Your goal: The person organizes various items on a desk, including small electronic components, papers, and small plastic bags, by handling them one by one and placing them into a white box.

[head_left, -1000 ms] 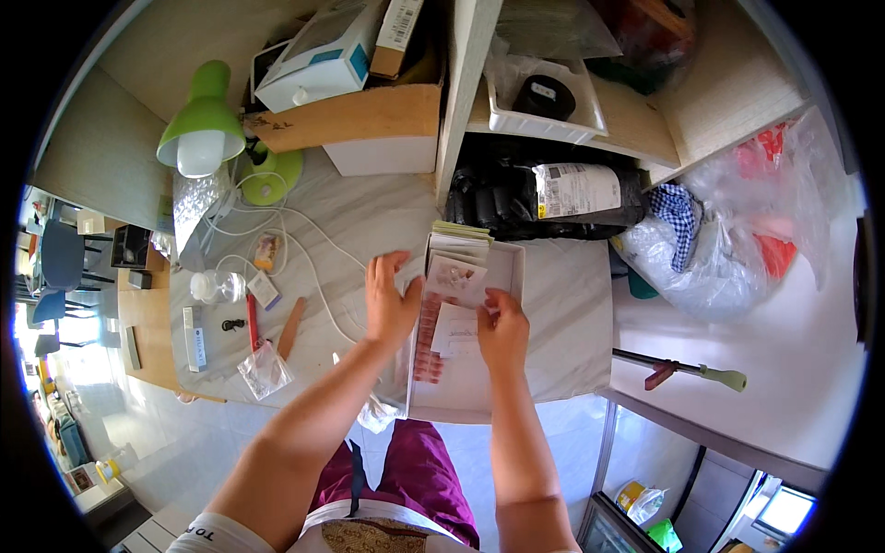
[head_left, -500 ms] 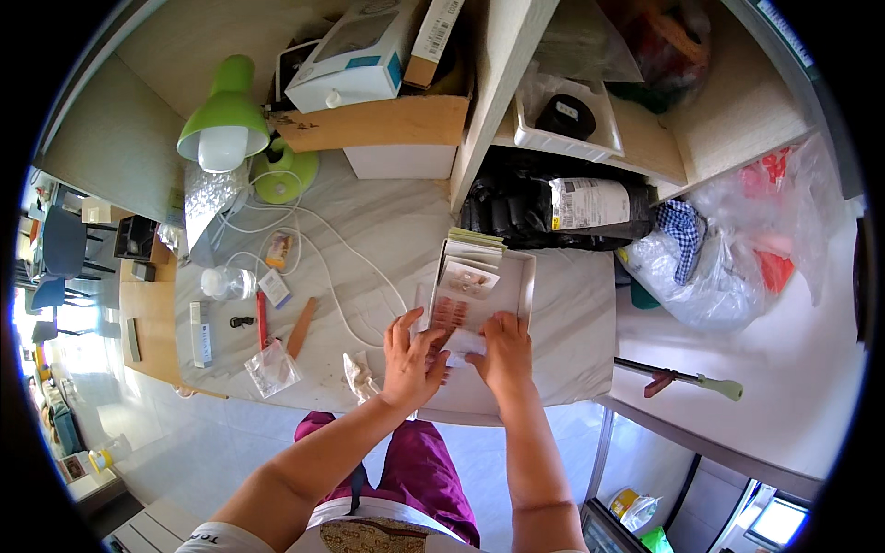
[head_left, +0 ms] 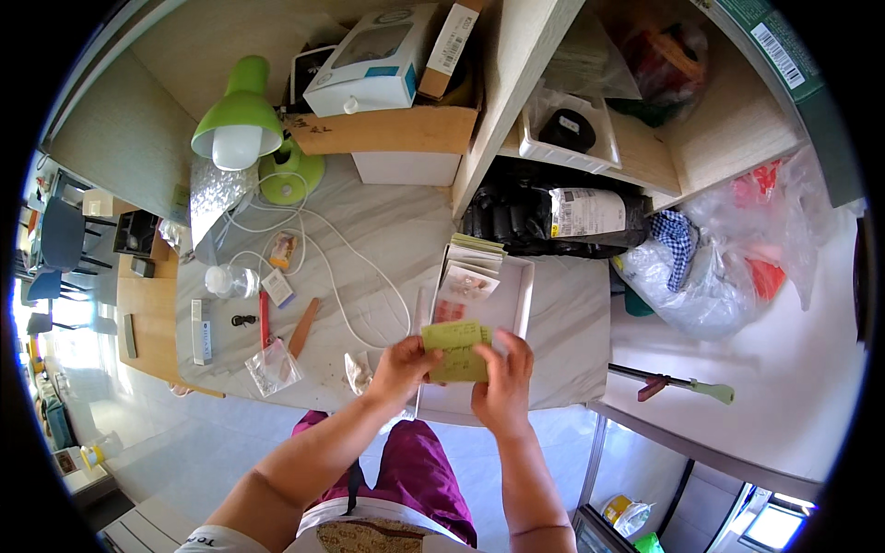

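Note:
Two yellow-green cards (head_left: 456, 343) with dark writing are held up in front of me, one overlapping the other. My left hand (head_left: 403, 369) pinches their left edge. At the right edge, the thumb and fingers of my right hand (head_left: 504, 378) close on them. Underneath is a shallow white box (head_left: 524, 295), partly covered by my hands and the cards. Its far end holds a stack of cards (head_left: 477, 251) with a pale picture card (head_left: 468, 285) leaning at the front. Just beyond the held cards, a sheet with reddish strips (head_left: 449, 313) shows in part.
On the marbled desk (head_left: 572, 341) to the left lie a white cable (head_left: 361, 253), a red stick (head_left: 264, 318), a brown strip (head_left: 303, 327) and a clear bag (head_left: 274, 367). A green lamp (head_left: 241, 111) and a black wrapped package (head_left: 516, 217) stand at the back.
The yellow-green cards have come up into view between my hands. Before, my hands were low over the reddish sheet and a whitish piece in the box. The view has shifted slightly.

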The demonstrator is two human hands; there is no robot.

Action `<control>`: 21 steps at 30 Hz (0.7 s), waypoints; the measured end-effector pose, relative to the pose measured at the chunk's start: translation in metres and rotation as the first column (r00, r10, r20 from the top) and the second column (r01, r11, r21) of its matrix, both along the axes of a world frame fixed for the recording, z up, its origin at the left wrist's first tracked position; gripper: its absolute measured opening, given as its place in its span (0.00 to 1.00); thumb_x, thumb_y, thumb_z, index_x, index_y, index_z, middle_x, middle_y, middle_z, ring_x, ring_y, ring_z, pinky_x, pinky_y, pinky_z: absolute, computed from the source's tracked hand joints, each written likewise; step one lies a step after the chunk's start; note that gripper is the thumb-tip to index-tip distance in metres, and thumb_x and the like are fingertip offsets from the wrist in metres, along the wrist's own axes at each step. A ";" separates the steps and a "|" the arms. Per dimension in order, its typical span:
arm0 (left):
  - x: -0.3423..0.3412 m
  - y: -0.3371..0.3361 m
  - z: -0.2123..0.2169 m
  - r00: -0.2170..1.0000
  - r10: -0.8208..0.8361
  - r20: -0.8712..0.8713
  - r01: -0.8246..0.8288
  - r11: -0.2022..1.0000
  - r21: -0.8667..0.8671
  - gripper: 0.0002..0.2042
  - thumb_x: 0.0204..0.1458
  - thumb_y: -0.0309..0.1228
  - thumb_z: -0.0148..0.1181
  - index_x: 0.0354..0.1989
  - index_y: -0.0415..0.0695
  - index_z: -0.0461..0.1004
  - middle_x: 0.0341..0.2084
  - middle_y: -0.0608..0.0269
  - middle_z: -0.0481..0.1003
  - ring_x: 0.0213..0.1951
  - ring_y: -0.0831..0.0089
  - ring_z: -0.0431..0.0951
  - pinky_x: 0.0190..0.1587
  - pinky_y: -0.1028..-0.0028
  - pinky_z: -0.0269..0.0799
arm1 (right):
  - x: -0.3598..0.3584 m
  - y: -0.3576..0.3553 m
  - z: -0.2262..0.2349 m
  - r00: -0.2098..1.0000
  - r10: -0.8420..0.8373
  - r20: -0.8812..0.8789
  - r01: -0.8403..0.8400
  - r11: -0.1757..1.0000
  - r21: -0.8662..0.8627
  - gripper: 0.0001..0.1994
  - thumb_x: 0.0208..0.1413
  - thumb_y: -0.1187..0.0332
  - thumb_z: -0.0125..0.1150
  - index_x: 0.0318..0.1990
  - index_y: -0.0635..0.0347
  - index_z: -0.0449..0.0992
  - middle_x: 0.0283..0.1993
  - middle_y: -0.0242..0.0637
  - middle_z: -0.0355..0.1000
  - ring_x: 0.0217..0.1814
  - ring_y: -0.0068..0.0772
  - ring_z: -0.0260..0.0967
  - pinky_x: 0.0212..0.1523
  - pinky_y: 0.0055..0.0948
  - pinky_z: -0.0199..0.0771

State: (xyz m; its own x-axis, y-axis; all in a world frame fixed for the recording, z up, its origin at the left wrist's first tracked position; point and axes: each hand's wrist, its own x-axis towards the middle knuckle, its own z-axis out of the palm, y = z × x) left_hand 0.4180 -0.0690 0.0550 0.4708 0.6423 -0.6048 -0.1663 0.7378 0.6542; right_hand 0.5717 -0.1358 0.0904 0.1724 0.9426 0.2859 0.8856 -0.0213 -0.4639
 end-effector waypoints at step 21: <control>0.047 0.070 -0.016 0.590 0.405 -0.699 0.678 0.221 0.701 0.09 0.44 0.30 0.60 0.34 0.42 0.73 0.37 0.58 0.71 0.42 0.57 0.67 0.45 0.62 0.64 | 0.035 0.065 -0.069 0.927 -0.360 -0.110 0.340 0.926 -0.168 0.06 0.49 0.71 0.58 0.26 0.64 0.70 0.28 0.47 0.71 0.31 0.52 0.69 0.31 0.44 0.69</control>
